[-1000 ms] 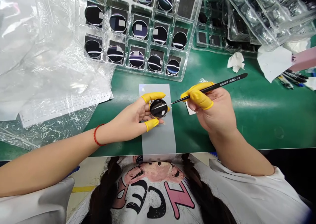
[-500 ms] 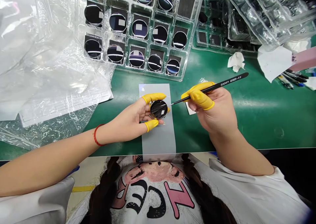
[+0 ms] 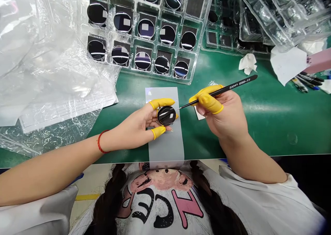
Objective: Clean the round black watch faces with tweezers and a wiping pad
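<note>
Between yellow-cot fingers, my left hand [image 3: 143, 123] grips a round, glossy black disc [image 3: 166, 116] by its rim. A small pale square and streaks of reflected light show on the disc's face. My right hand [image 3: 223, 112], also in yellow finger cots, is closed around slim black tweezers or a similar pointed tool [image 3: 236, 85] marked ESD-11. Its thin tip is at the upper right rim of the disc; whether it touches, I cannot tell. Under the left hand lies a frosted strip [image 3: 167, 148]. A small white pad [image 3: 199, 113] lies partly hidden beneath my right hand.
A clear compartment tray [image 3: 191, 77] at the back holds several similar discs on dark squares. Plastic sheeting [image 3: 51, 66] and printed paper [image 3: 69, 112] cover the left. Stacked clear trays [image 3: 281, 10], crumpled tissue [image 3: 247, 64] and pens [image 3: 306, 81] are at the right on the green table [image 3: 276, 124].
The disc has tilted slightly in my left hand, and its reflections have shifted. My right hand and the tool have moved a little to the left.
</note>
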Tool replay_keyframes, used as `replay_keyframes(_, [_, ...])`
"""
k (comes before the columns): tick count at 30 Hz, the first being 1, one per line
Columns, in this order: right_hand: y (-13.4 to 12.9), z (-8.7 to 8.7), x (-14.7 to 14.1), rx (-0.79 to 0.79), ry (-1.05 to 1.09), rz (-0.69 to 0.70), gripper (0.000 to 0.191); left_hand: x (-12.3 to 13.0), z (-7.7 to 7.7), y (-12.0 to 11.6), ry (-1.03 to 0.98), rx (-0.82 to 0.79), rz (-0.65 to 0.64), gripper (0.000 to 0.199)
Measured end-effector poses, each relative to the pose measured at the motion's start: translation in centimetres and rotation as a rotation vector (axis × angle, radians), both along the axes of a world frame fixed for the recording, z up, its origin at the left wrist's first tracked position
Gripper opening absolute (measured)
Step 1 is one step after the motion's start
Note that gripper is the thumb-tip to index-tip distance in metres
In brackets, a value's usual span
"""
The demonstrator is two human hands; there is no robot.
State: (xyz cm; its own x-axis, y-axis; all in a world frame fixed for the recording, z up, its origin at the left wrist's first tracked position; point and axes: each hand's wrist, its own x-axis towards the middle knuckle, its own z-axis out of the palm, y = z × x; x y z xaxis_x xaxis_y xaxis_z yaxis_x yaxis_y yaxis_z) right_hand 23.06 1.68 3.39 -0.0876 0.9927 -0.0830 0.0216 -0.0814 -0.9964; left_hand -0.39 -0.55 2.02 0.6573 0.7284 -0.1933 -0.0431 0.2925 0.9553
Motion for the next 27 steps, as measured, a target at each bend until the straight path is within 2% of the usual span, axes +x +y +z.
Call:
replay_keyframes(12, [0.01,0.04,-0.08,-0.030,-0.024,-0.009,0.038,0.03,0.05,0.00,0.009,0.024,-0.024,0.059])
replay_keyframes(27, [0.23,-0.11,-0.16,-0.050,-0.005,-0.010,0.034,-0.06,0.21,-0.05,0.017,0.043,-0.021,0.062])
